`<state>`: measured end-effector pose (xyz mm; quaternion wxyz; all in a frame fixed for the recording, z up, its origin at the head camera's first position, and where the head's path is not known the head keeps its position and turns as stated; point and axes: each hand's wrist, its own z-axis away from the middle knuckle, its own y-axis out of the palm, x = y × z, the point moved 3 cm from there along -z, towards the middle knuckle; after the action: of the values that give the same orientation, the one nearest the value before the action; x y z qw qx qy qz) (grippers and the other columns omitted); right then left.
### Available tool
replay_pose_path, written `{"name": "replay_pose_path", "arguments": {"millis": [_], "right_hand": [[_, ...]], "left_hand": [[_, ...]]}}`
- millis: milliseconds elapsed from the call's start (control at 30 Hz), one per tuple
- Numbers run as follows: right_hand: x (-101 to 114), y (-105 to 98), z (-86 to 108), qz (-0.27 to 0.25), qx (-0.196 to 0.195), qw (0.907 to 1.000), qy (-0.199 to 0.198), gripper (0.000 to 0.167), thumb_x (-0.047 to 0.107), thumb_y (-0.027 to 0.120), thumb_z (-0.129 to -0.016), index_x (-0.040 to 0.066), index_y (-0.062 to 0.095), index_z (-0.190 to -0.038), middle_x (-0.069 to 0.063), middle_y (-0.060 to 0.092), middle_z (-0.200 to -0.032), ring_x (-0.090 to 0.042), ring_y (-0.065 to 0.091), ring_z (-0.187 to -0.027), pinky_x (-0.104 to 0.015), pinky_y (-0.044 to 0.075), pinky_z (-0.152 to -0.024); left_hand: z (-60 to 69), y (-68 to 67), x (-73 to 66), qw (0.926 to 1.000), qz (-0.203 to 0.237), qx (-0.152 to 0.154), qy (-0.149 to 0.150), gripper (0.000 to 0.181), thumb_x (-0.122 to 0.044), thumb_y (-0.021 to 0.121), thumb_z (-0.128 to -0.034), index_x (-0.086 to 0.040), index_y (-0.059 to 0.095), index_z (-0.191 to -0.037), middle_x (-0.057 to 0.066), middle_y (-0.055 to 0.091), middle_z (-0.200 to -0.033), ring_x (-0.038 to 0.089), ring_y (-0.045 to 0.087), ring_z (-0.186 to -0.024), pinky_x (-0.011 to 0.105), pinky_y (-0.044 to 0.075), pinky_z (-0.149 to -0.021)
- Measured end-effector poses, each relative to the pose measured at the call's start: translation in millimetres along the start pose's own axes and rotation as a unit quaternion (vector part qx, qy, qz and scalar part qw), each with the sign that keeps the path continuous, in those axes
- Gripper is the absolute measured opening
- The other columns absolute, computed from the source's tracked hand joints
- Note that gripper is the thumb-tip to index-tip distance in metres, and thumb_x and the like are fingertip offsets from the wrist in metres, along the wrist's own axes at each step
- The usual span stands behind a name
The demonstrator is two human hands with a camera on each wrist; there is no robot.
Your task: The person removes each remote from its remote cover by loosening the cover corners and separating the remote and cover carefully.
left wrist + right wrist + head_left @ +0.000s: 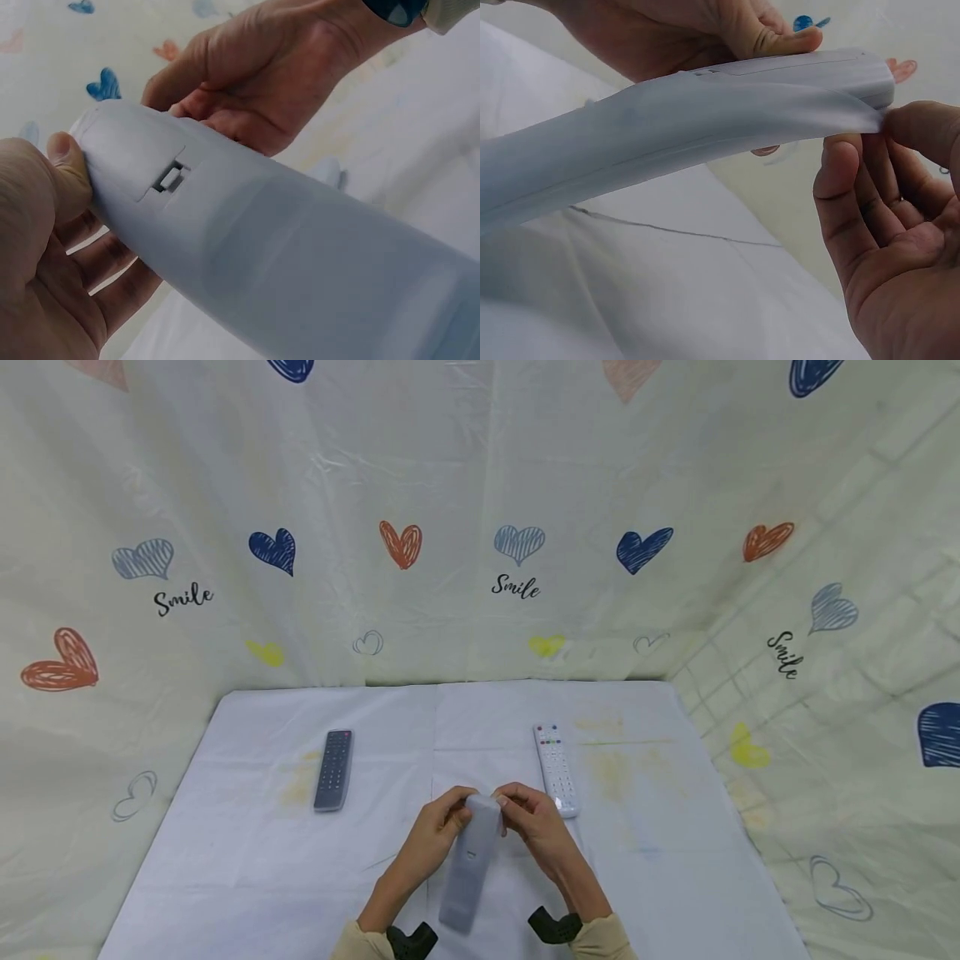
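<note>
The left hand [435, 827] holds the far end of a pale grey remote [467, 877], and the right hand [536, 827] pinches at its far right corner. On the white-covered table [247, 860], a dark grey remote [333, 771] lies well apart to the left; a white remote [553, 764] lies just beyond the right hand. Hearts and 3 "Smile" words mark the pale sheet [450, 468] behind.

We read the held remote [127, 142] as smooth, pale plastic with a soft satin finish, under a thin, matt, flexible translucent sleeve [802, 112]. We see hard plastic on the dark remote [333, 771] far left and the white remote [557, 770] to the right, the latter glossy at its near end. Our table cover [262, 877] looks like matt, creased cloth; the far backdrop [450, 460], rippled plastic-like sheeting with faint sheen.
</note>
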<state>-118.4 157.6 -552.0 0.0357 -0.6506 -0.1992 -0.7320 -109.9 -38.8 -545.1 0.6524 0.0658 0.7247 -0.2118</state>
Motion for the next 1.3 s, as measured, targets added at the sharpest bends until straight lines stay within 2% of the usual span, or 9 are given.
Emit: {"name": "replay_pose_path", "arguments": {"millis": [233, 400, 600, 767, 933, 1067, 1200, 1300], "right_hand": [[-4, 1, 0.2, 0.03, -0.033, 0.999, 0.0, 0.015, 0.015, 0.064, -0.104, 0.004, 0.062, -0.115, 0.006, 0.068, -0.099, -0.008, 0.061, -0.082, -0.024, 0.055, -0.075], [-5, 4, 2.5, 0.057, -0.055, 0.9968, -0.01, 0.026, 0.014, 0.067, -0.102, -0.001, 0.059, -0.122, 0.003, 0.066, -0.105, -0.008, 0.064, -0.086, -0.026, 0.057, -0.079], [2, 10, 7.3, 0.089, -0.059, 0.9939, -0.025, 0.033, 0.019, 0.068, -0.102, -0.002, 0.058, -0.126, -0.004, 0.065, -0.112, -0.008, 0.065, -0.086, -0.026, 0.057, -0.081], [3, 10, 10.4, 0.093, -0.052, 0.994, -0.025, 0.035, 0.016, 0.068, -0.102, -0.001, 0.056, -0.13, -0.006, 0.065, -0.115, -0.007, 0.066, -0.09, -0.025, 0.058, -0.084], [3, 11, 13.3, 0.115, -0.054, 0.9913, -0.033, 0.039, 0.014, 0.072, -0.099, 0.002, 0.055, -0.132, -0.004, 0.064, -0.122, -0.007, 0.067, -0.099, -0.023, 0.059, -0.086], [2, 15, 15.4, 0.176, -0.067, 0.9798, -0.066, 0.042, 0.013, 0.076, -0.096, 0.008, 0.056, -0.133, -0.009, 0.062, -0.127, -0.009, 0.065, -0.101, -0.022, 0.057, -0.084], [3, 21, 16.7, 0.248, -0.081, 0.9598, -0.105, 0.045, 0.017, 0.078, -0.095, 0.014, 0.056, -0.133, -0.008, 0.063, -0.126, -0.011, 0.064, -0.098, -0.024, 0.057, -0.084], [6, 25, 18.2, 0.285, -0.094, 0.9449, -0.132, 0.044, 0.02, 0.079, -0.094, 0.014, 0.058, -0.132, -0.005, 0.066, -0.12, -0.011, 0.064, -0.094, -0.025, 0.058, -0.083]], "left_hand": [[2.1, -0.8, 5.6, 0.9995, 0.0, -0.029, -0.009, 0.03, -0.03, 0.052, -0.1089, -0.021, 0.061, -0.136, 0.002, 0.071, -0.123, 0.007, 0.066, -0.105, 0.027, 0.053, -0.092], [4.3, -1.7, 4.5, 0.999, 0.002, -0.041, -0.017, 0.032, -0.035, 0.051, -0.1094, -0.025, 0.059, -0.139, -0.002, 0.07, -0.125, 0.01, 0.066, -0.109, 0.027, 0.053, -0.093], [6.9, 0.9, 3.6, 0.9979, 0.009, -0.053, -0.034, 0.033, -0.037, 0.052, -0.1094, -0.029, 0.058, -0.14, -0.006, 0.068, -0.127, 0.011, 0.066, -0.115, 0.029, 0.052, -0.096], [7.8, 3.5, 5.0, 0.9966, 0.028, -0.059, -0.051, 0.041, -0.036, 0.059, -0.1068, -0.024, 0.057, -0.146, -0.004, 0.065, -0.129, 0.012, 0.064, -0.11, 0.026, 0.054, -0.091], [9.0, 5.3, 5.5, 0.9964, 0.033, -0.057, -0.053, 0.051, -0.038, 0.068, -0.1017, -0.022, 0.055, -0.149, 0.001, 0.064, -0.129, 0.013, 0.065, -0.105, 0.025, 0.055, -0.085], [10.1, 6.2, 5.3, 0.9959, 0.035, -0.067, -0.049, 0.048, -0.038, 0.069, -0.1009, -0.027, 0.055, -0.146, 0.002, 0.065, -0.128, 0.013, 0.067, -0.106, 0.026, 0.057, -0.084], [11.1, 7.9, 7.0, 0.9949, 0.037, -0.081, -0.047, 0.044, -0.039, 0.068, -0.1011, -0.03, 0.056, -0.142, 0.002, 0.067, -0.125, 0.014, 0.069, -0.103, 0.027, 0.057, -0.083], [11.9, 9.4, 7.4, 0.9942, 0.022, -0.099, -0.037, 0.041, -0.04, 0.069, -0.1007, -0.032, 0.058, -0.14, -0.002, 0.069, -0.121, 0.012, 0.07, -0.102, 0.026, 0.057, -0.085]]}}
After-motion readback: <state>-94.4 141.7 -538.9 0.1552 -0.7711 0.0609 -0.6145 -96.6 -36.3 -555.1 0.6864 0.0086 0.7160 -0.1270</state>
